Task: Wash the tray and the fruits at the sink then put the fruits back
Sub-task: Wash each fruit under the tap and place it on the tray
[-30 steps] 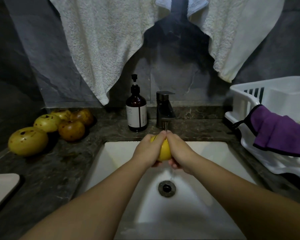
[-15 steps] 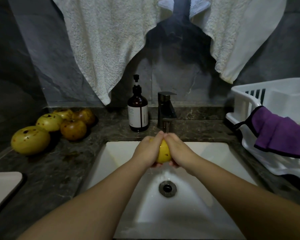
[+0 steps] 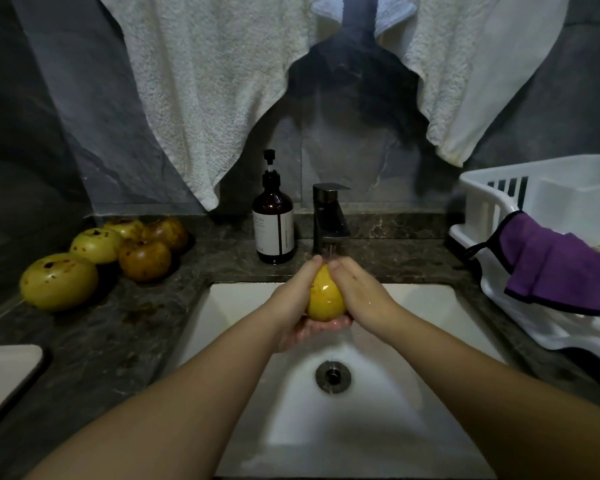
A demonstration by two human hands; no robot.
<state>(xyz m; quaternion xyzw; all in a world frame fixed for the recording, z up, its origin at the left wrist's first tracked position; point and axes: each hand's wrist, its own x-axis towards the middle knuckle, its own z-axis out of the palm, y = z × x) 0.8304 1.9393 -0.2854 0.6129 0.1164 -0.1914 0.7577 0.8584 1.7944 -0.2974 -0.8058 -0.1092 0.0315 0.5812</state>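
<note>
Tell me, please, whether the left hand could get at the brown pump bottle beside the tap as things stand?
Probably not right away: the left hand and the right hand both grip the yellow fruit under the tap. The path to the pump bottle looks free once the left hand lets go.

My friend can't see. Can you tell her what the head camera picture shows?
Two hands, the left hand and the right hand, hold a yellow fruit under water running from the tap over a white sink. More fruits sit on the dark counter to the left, by a brown soap bottle. A white rack with a purple cloth stands on the right.
</note>
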